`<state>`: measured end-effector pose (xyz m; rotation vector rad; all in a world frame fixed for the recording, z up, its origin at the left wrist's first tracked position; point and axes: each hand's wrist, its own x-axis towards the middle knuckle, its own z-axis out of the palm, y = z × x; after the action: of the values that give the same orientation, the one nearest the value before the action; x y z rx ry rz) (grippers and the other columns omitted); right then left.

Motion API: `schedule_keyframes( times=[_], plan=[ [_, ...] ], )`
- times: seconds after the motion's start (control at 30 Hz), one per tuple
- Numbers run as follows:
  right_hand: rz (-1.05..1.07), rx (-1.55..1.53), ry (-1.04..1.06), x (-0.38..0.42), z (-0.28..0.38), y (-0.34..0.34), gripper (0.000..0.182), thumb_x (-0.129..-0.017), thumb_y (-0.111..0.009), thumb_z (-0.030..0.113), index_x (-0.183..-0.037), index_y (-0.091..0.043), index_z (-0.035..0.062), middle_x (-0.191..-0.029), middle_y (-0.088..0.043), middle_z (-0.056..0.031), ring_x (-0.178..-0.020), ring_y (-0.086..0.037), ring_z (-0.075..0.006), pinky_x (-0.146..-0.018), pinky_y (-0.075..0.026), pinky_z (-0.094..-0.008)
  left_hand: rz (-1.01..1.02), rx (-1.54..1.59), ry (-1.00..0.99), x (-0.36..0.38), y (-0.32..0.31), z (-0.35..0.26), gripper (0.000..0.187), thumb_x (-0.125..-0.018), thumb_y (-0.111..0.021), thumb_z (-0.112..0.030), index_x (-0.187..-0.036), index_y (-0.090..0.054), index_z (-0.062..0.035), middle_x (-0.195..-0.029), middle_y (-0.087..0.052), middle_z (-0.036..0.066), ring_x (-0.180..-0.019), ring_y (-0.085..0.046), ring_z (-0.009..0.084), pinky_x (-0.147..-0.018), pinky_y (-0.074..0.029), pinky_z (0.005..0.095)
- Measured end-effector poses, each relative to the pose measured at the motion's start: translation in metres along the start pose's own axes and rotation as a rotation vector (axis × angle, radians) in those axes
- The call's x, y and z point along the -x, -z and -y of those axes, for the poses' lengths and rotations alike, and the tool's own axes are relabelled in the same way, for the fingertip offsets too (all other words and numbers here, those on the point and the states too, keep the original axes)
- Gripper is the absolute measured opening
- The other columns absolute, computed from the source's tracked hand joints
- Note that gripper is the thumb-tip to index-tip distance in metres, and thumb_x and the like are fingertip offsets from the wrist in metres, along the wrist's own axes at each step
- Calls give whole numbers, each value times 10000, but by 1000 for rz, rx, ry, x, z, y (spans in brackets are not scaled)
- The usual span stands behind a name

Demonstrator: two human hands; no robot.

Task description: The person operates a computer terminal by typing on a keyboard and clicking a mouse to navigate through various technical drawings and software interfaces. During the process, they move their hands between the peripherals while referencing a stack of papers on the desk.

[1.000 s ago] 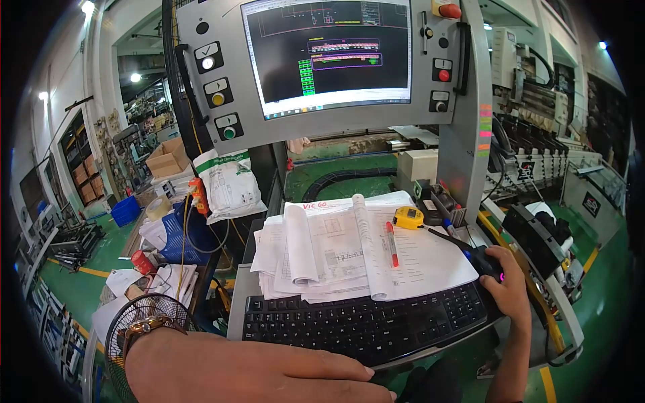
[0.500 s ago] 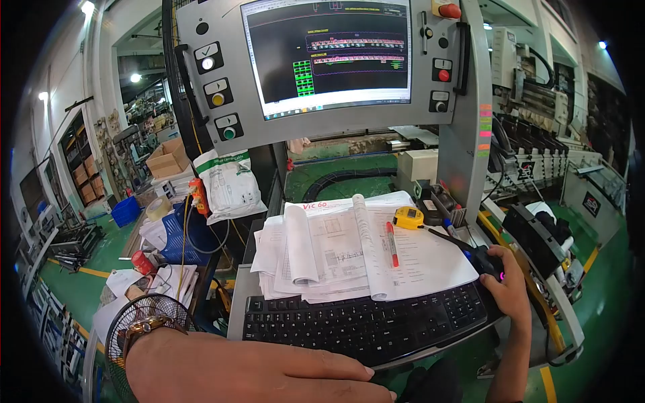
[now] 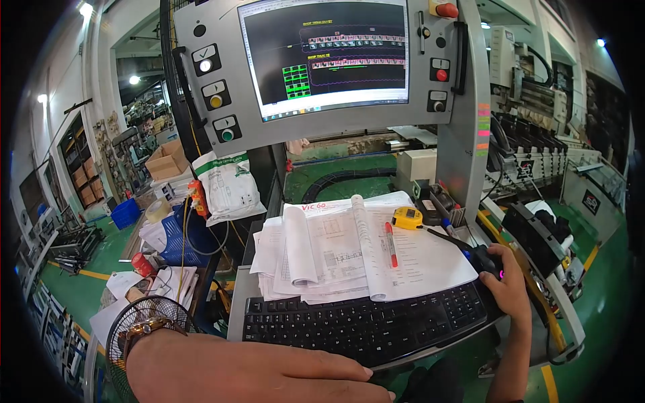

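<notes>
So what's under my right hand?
Under your right hand, part of a black computer mouse with a small glowing pink light shows. The rest of it, and whatever lies directly beneath it, is covered.

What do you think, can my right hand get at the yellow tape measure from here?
Probably yes, though your right hand would have to leave the mouse first. The tape measure lies on the papers, ahead and left of that hand, with nothing seen covering it.

L hand point(image 3: 269, 369) w/ fingers point(image 3: 329, 366) straight, ptg R; R hand point(image 3: 507, 285) curled, thumb point(image 3: 488, 281) to L
</notes>
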<state>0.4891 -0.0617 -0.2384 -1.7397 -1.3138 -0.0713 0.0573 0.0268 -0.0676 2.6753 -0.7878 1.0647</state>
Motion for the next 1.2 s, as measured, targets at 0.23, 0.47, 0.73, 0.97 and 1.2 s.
schedule_keyframes(
  times=[0.23,0.47,0.73,0.97,1.2],
  plan=[
    [21,21,18,-1,5,2,572,-896,-783,146,-1426,-637,-11,-1511,-663,-231,-1417,-651,-420,-1216,-482,-453,18,4,-11,-1,1,2,455,-1026,-718,-224,-1371,-814,58,-1236,-840,169,-1064,-804,305,-933,-641,425],
    [17,16,-2,0,5,1,583,-897,-779,151,-1439,-644,-19,-1529,-653,-225,-1423,-646,-426,-1223,-480,-458,7,-11,-40,0,-1,5,455,-1006,-725,-202,-1365,-813,62,-1253,-836,179,-1075,-804,305,-935,-644,427],
    [22,29,0,0,8,2,609,-891,-782,155,-1457,-639,-19,-1525,-654,-224,-1421,-648,-423,-1219,-485,-456,83,74,89,-14,15,-5,462,-999,-729,-216,-1364,-817,52,-1276,-836,172,-1084,-808,302,-938,-645,425],
    [24,36,17,0,3,2,604,-884,-792,160,-1444,-640,-7,-1523,-659,-217,-1411,-657,-412,-1208,-494,-453,49,54,74,-7,6,-6,457,-1025,-727,-229,-1383,-815,41,-1301,-836,160,-1095,-807,294,-961,-640,422],
    [12,5,-32,0,4,0,574,-887,-794,154,-1416,-626,8,-1533,-656,-219,-1418,-655,-414,-1209,-493,-458,55,10,-16,4,2,4,523,-1023,-772,-314,-1413,-804,34,-1313,-836,147,-1101,-805,291,-966,-638,426]
  ],
)
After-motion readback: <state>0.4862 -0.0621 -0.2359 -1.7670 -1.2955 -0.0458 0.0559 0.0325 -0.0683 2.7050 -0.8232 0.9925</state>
